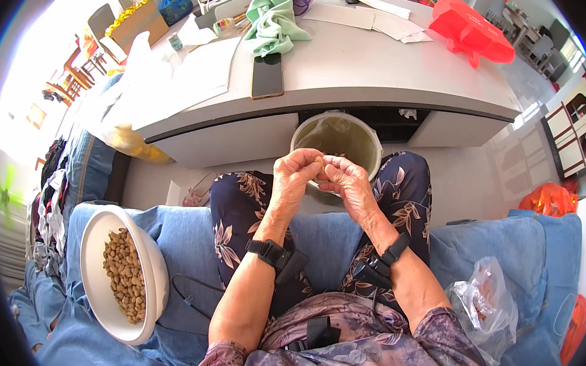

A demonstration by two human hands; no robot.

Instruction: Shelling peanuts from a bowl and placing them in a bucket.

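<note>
My left hand (296, 170) and my right hand (346, 181) meet over a lined waste bin (376, 138) between my knees. Pinched between the fingertips of both is a small tan peanut (320, 167), mostly covered by the fingers. Some dark bits lie down inside the bin. To my left, a white plastic bowl (159, 275) is tilted on the sofa, with many unshelled peanuts (125, 276) in it. A clear plastic bag (492, 306) with reddish-brown contents rests on the sofa to my right.
Ahead stands a white coffee table (360, 71) bearing a phone (268, 76), a green cloth (272, 23), papers (368, 20) and a red bag (471, 30). Denim covers the sofa (480, 245). A cable (190, 297) runs beside the bowl. A slipper (199, 192) lies on the floor.
</note>
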